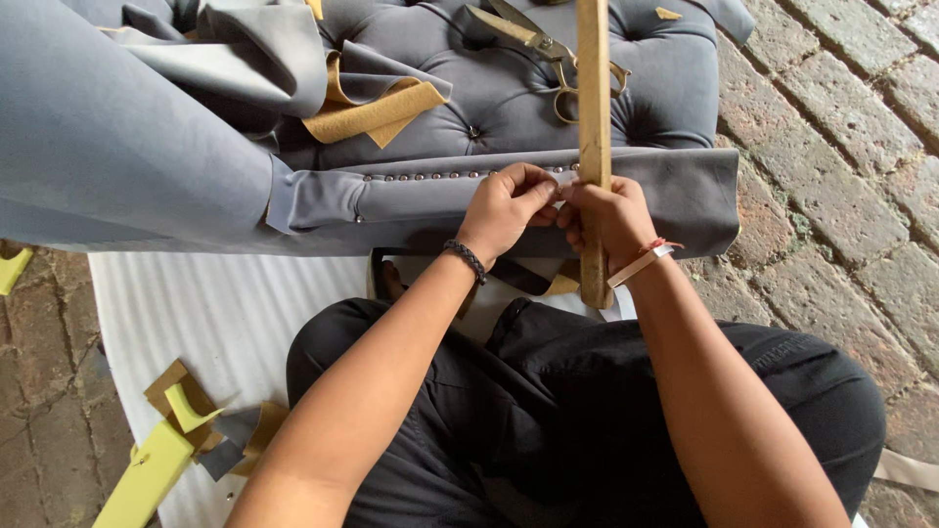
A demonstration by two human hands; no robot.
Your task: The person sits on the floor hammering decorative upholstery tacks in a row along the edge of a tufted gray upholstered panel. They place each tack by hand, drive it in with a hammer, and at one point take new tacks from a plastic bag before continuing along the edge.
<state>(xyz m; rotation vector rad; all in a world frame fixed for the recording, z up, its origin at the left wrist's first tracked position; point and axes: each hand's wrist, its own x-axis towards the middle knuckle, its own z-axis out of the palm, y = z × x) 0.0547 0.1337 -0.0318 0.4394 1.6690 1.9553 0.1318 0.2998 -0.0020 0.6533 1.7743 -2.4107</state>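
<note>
A grey tufted upholstered seat (509, 88) lies in front of me, its front edge (685, 196) lined with a row of metal studs (421, 177). My left hand (504, 205) pinches something small at the end of the stud row; what it is cannot be told. My right hand (606, 220) is closed around a long wooden stick (593, 88) that stands upright against the edge. The two hands touch each other.
Large metal scissors (533, 44) rest on the seat top beside tan backing scraps (377, 112). Loose grey fabric (117, 127) drapes on the left. White foam sheet (215, 313) covers the brick floor (841, 147); yellow-green and tan offcuts (176, 430) lie lower left.
</note>
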